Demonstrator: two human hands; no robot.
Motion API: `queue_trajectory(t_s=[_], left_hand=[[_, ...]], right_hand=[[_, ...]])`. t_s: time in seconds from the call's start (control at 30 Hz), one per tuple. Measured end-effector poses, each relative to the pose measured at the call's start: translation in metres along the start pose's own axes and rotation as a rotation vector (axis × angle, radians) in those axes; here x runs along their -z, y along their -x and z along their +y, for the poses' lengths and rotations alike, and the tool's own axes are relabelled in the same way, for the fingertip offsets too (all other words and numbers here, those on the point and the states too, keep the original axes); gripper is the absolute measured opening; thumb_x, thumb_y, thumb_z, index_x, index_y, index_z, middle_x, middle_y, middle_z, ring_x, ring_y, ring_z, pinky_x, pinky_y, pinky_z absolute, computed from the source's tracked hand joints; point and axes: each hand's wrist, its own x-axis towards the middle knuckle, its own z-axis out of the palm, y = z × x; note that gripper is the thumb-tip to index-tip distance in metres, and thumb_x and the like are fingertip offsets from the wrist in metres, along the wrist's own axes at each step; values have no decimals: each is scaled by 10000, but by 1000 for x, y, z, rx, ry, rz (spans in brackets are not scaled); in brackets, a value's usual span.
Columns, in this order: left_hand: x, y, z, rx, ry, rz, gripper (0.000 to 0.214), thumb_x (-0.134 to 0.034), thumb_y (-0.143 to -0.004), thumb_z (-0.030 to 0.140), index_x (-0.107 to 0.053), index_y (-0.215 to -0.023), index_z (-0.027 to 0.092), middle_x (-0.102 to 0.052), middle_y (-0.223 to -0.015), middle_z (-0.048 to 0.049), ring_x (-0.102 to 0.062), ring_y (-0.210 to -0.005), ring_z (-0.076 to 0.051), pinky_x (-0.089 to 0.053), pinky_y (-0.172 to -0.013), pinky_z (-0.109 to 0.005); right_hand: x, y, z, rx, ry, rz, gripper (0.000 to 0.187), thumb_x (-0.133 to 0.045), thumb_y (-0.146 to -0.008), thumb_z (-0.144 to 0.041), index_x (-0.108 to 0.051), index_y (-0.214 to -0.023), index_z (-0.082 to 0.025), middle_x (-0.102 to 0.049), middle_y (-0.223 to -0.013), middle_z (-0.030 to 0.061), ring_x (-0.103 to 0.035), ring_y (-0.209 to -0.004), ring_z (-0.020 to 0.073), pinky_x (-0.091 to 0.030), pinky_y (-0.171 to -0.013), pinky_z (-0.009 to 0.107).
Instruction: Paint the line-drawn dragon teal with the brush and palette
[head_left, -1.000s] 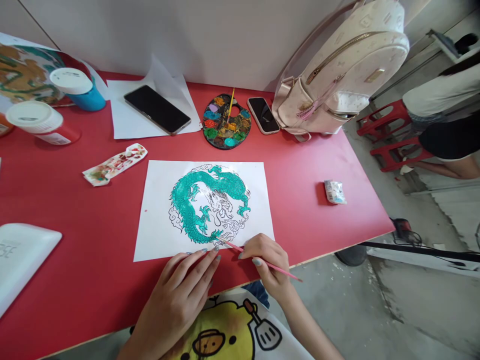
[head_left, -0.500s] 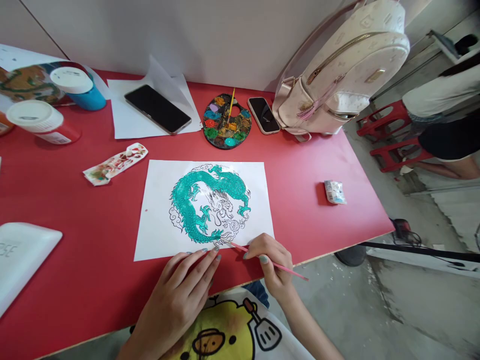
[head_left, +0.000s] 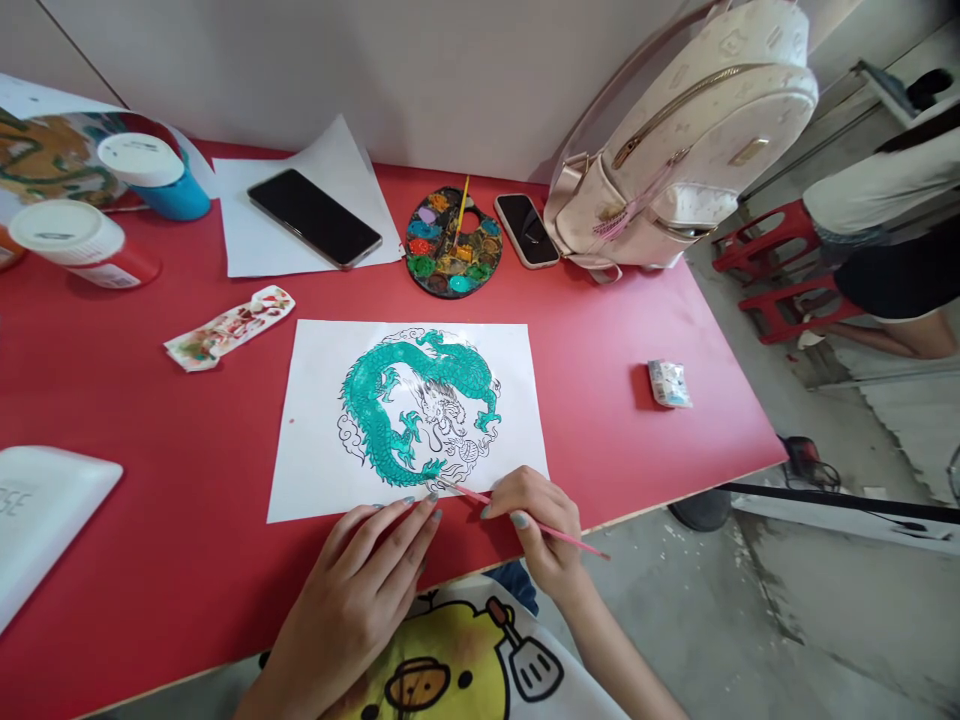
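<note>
A white sheet (head_left: pixel 315 400) with a printed dragon (head_left: pixel 367 415) lies flat on the red table. The dragon's body is painted teal, while its head and the clouds are bare black line work. In my right hand (head_left: pixel 544 525) is a thin pink paintbrush (head_left: pixel 472 493), its bristles touching the sheet at the dragon's tail tip. My left hand (head_left: pixel 367 575) rests palm down, fingers stretched out, with fingertips on the sheet's lower edge. Beyond the sheet sits a paint palette (head_left: pixel 454 245) with several colours and a yellow brush (head_left: pixel 463 210) lying across it.
Two phones (head_left: pixel 315 217) (head_left: pixel 527 231) and a cream backpack (head_left: pixel 675 150) stand along the wall. Paint jars (head_left: pixel 171 192) (head_left: pixel 75 240) and a paint-stained strip (head_left: pixel 229 328) are at left. A small packet (head_left: pixel 670 384) lies right. Other people sit on red stools (head_left: pixel 780 240).
The brush and my right hand have shifted slightly left, bringing the bristles closer to the teal tail tip. My left hand stays in place. A loose paper corner by the wall has moved.
</note>
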Motion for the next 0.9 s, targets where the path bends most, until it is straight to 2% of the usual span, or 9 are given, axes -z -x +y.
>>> queue_trajectory(t_s=[0.13, 0.23, 0.47, 0.63, 0.77, 0.9], left_hand=[[1, -2, 0, 0, 9, 19, 440, -510, -1048, 129, -645, -1466, 147, -736, -1440, -77, -634, -1291, -267, -372, -1209, -467], [-1, -1, 0, -2, 0, 4, 486, -514, -1053, 150, -590, -1533, 161, -728, -1452, -74, -630, -1305, -268, -373, -1207, -475], [0, -2, 1, -12, 18, 16, 392, -511, -1038, 98, -689, -1387, 94, -740, -1429, -97, -621, -1282, -302, -389, -1165, -492], [1, -3, 1, -2, 33, 9, 398, -518, -1039, 104, -689, -1398, 108, -738, -1433, -95, -620, -1287, -296, -391, -1166, -492], [1, -4, 1, 2, 50, 14, 386, -530, -1033, 93, -698, -1381, 99, -738, -1434, -95, -622, -1284, -302, -388, -1160, -490], [0, -2, 1, 15, 43, 14, 402, -527, -1042, 118, -698, -1405, 143, -741, -1430, -86, -632, -1281, -286, -385, -1175, -477]], right_hand=[[0, -1, 0, 29, 16, -39, 378, -414, -1142, -362, -739, -994, -237, -760, -797, 60, -704, -733, 208, -559, -673, 353], [0, -2, 0, 38, 13, -21, 379, -413, -1140, -353, -732, -969, -240, -751, -772, 50, -695, -710, 205, -560, -666, 352], [0, 1, 0, 22, 11, 14, 392, -402, -1136, -335, -732, -947, -239, -731, -754, 53, -688, -698, 211, -549, -655, 355], [-1, 4, 2, 8, 10, 9, 396, -408, -1139, -350, -731, -943, -233, -738, -767, 51, -691, -712, 204, -541, -665, 353], [-1, 2, 0, -7, 22, 64, 410, -397, -1142, -342, -718, -911, -236, -731, -744, 48, -686, -687, 202, -543, -649, 356], [-1, 0, -1, 22, 9, 46, 400, -404, -1142, -339, -715, -912, -237, -732, -740, 43, -680, -683, 196, -537, -645, 345]])
